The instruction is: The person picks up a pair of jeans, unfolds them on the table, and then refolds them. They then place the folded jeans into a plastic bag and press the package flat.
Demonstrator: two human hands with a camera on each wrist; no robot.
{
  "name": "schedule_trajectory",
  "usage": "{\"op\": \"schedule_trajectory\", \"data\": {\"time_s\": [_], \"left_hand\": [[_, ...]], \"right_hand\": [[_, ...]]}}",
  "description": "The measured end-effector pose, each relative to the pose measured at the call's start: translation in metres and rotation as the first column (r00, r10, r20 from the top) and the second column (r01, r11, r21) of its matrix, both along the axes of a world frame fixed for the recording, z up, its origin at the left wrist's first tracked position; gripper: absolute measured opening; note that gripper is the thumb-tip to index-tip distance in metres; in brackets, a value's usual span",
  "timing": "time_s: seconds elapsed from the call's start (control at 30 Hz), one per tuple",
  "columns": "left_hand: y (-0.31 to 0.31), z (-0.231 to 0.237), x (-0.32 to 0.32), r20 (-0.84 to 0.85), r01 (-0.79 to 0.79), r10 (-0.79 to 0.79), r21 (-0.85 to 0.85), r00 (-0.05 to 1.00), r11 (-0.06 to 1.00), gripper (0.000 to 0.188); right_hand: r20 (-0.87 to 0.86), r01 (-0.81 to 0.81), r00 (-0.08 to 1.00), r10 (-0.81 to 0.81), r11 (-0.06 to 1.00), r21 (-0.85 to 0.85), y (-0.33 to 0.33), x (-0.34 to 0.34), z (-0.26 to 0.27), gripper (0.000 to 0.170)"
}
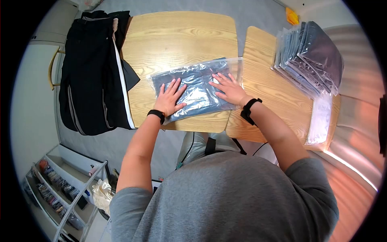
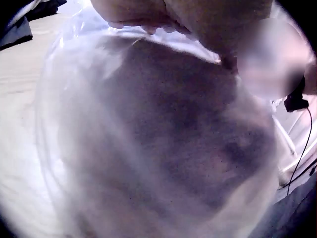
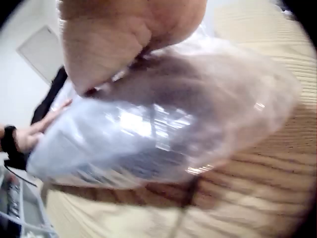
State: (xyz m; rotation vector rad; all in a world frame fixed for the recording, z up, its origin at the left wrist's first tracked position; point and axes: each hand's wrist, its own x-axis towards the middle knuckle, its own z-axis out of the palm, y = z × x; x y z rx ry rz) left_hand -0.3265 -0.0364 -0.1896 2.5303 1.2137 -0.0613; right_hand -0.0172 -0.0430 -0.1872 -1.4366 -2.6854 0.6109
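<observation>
A clear plastic bag [image 1: 197, 90] with a folded dark blue-grey garment inside lies on the wooden table in the head view. My left hand [image 1: 170, 99] rests flat on its left part, fingers spread. On the right part my right hand [image 1: 229, 89] presses down, fingers spread too. In the left wrist view the bag [image 2: 163, 124] fills most of the picture below the palm. The right wrist view shows the bag [image 3: 153, 124] puffed up under the heel of the right hand [image 3: 129, 39], with shiny creases along its side.
Dark trousers [image 1: 90, 76] hang over the table's left end. A stack of bagged garments [image 1: 308, 60] sits on the right table [image 1: 262, 80], beside a flat whitish packet [image 1: 319, 119]. A shelf rack [image 1: 66, 193] holding packed items stands at lower left.
</observation>
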Motion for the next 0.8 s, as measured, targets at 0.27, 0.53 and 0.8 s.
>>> {"op": "schedule_trajectory", "data": {"time_s": [0.27, 0.53, 0.8], "left_hand": [[-0.089, 0.012, -0.006, 0.233, -0.039, 0.025, 0.055, 0.972, 0.998, 0.063], [-0.098, -0.034, -0.011, 0.110, -0.269, 0.252, 0.195, 0.962, 0.943, 0.068], [-0.066, 0.004, -0.021, 0.195, -0.227, 0.217, 0.030, 0.957, 0.973, 0.071]], "right_hand": [[-0.120, 0.158, 0.982, -0.144, 0.980, 0.122, -0.101, -0.027, 0.019, 0.049], [0.113, 0.220, 0.960, -0.257, 0.939, 0.263, -0.093, -0.015, -0.012, 0.067], [-0.043, 0.300, 0.954, -0.297, 0.941, 0.155, -0.072, -0.001, 0.003, 0.068]]}}
